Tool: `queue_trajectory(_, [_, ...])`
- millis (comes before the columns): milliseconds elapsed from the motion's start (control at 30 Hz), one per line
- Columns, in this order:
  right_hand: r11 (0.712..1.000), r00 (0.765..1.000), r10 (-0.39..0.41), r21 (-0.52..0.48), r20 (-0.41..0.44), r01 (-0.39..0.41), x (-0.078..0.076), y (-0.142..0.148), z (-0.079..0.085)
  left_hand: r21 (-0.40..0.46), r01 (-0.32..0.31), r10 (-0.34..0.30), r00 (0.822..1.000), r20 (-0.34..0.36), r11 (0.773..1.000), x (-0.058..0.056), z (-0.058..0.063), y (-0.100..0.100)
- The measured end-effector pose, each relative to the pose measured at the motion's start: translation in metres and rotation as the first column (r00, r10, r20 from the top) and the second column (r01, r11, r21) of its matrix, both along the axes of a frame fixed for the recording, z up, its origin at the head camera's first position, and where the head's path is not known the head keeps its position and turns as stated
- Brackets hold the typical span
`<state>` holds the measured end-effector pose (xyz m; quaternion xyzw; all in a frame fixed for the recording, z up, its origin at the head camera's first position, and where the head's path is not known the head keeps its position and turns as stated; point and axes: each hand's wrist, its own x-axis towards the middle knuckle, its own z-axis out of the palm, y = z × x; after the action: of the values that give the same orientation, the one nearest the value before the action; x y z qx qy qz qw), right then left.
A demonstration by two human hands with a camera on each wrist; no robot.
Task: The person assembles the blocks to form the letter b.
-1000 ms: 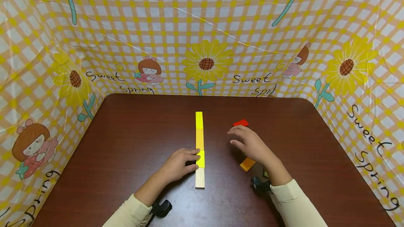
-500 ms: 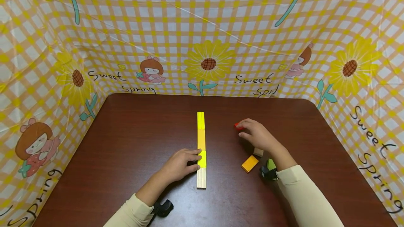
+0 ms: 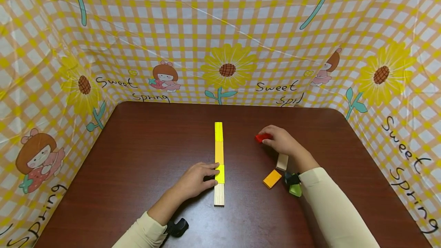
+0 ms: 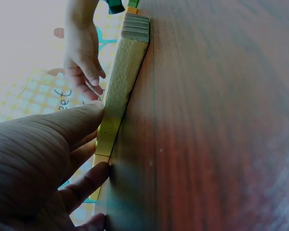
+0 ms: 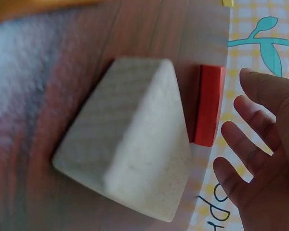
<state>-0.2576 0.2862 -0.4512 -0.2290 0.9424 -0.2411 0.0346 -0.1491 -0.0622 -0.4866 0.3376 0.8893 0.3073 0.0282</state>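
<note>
A straight row of blocks runs away from me on the table: a pale wooden block point(image 3: 219, 195) nearest, then a yellow block point(image 3: 221, 178), an orange block point(image 3: 219, 153) and another yellow block point(image 3: 218, 131) farthest. My left hand point(image 3: 195, 180) comes from the left, its fingertips and thumb touching the row around the nearer yellow block. To the right of the row, my right hand point(image 3: 280, 140) reaches to a red block point(image 3: 260, 138), with fingers overlapping it in the head view. In the right wrist view its fingers are loosely bent and spread, beside the red block point(image 5: 210, 106).
Below my right hand lie a loose pale wooden block point(image 3: 282, 162), an orange block point(image 3: 272, 179) and a green block point(image 3: 295, 190), partly under the wrist camera point(image 3: 293, 179). A checked sunflower cloth point(image 3: 186, 30) walls in the brown table point(image 3: 148, 137) at the back and sides.
My right hand has moved away and rightward onto the red block, bringing the loose pale block and green block into sight. My left hand has stayed at the row.
</note>
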Motion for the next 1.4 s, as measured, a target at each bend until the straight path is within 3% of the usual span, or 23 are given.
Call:
queue_trajectory(567, [0.998, 0.996, -0.032, -0.048, 0.079, 0.036, -0.015, 0.008, -0.007, -0.019, -0.008, 0.008, 1.0, 0.006, 1.0, 0.0, -0.001, 0.0])
queue_trajectory(900, [0.999, 0.997, 0.025, -0.047, 0.078, -0.022, -0.017, 0.002, -0.012, -0.016, -0.007, 0.007, 1.0, 0.002, 1.0, -0.001, -0.002, 0.0])
queue_trajectory(1133, [0.999, 0.986, 0.013, -0.045, 0.164, -0.006, -0.012, -0.015, -0.01, -0.015, -0.007, 0.007, 1.0, -0.002, 1.0, -0.001, -0.002, 0.0])
queue_trajectory(1400, [0.997, 0.976, 0.078, -0.021, 0.203, -0.075, -0.008, -0.029, -0.007, 0.002, -0.003, 0.003, 1.0, -0.021, 1.0, -0.001, -0.003, -0.001])
